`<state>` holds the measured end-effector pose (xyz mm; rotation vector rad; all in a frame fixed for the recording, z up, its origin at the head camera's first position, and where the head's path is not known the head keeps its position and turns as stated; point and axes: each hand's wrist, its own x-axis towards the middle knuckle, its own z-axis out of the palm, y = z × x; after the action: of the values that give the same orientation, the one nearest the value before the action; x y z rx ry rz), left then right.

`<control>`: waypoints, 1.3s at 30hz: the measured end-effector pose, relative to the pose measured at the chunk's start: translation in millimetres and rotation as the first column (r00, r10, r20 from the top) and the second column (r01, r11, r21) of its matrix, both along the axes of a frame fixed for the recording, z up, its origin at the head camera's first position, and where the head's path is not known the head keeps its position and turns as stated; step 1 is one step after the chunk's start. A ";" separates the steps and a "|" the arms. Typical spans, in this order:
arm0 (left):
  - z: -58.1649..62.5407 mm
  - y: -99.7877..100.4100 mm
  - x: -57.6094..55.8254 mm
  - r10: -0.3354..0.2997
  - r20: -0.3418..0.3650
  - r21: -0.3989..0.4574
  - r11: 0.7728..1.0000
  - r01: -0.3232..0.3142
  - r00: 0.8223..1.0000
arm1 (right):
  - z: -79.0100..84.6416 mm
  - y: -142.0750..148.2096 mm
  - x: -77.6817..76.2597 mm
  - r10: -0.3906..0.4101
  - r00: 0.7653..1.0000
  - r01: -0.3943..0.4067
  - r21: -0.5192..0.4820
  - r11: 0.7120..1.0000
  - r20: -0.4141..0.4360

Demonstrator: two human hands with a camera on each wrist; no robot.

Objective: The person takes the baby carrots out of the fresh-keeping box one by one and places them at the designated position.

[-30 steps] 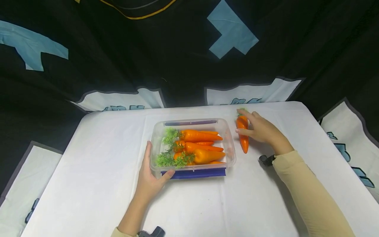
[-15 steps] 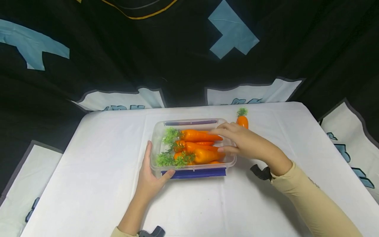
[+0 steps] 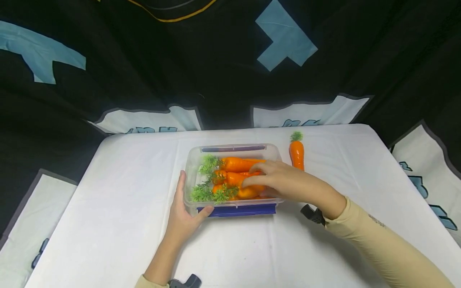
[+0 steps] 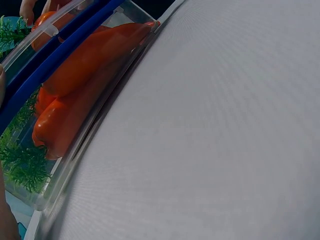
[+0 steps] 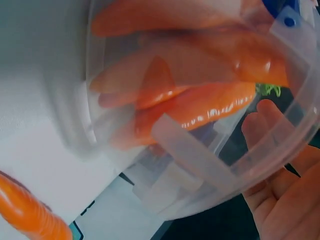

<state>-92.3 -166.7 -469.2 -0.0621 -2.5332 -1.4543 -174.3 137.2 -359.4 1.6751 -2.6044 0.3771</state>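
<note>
A clear plastic food container (image 3: 270, 152) with blue side clips (image 3: 241, 211) holds several orange carrots (image 3: 235, 164), their green tops to the left. My left hand (image 3: 183, 216) holds its near left corner, fingers along the left wall and thumb over the front rim. My right hand (image 3: 288, 180) reaches in over the right rim, its loosely bent fingers spread close over the carrots. In the right wrist view those fingers (image 5: 265, 120) are beyond the wall, with nothing visibly gripped. One more carrot (image 3: 297, 154) lies on the table, right of the container.
The container stands on a table with a white cloth (image 3: 119, 200). Behind the table hangs a black curtain (image 3: 162, 72) with blue and white patches. A dark camera mount (image 3: 312, 214) sits at the right wrist, and another mount (image 3: 185, 282) at the left.
My right hand has moved left from the loose carrot into the container, over the carrots. The loose carrot stays on the table, and my left hand keeps its hold.
</note>
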 end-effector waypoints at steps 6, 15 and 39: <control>1.0 0.0 0.1 -0.002 0.004 -0.005 1.000 0.002 1.000 | 0.9 -6.4 2.7 0.007 0.999 -0.009 0.061 0.998 0.040; 0.9 1.1 -0.3 0.004 0.006 0.000 1.000 -0.004 1.000 | -3.3 -12.3 -1.1 -0.009 0.997 0.001 0.106 0.994 0.078; 1.9 1.6 0.8 0.006 0.010 -0.006 1.000 -0.006 1.000 | -13.2 -11.7 -11.2 -0.114 0.964 0.099 0.074 0.992 0.239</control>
<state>-91.5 -165.1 -467.3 -0.0485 -2.5433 -1.4487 -185.6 125.5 -372.7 1.5888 -2.8936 0.5343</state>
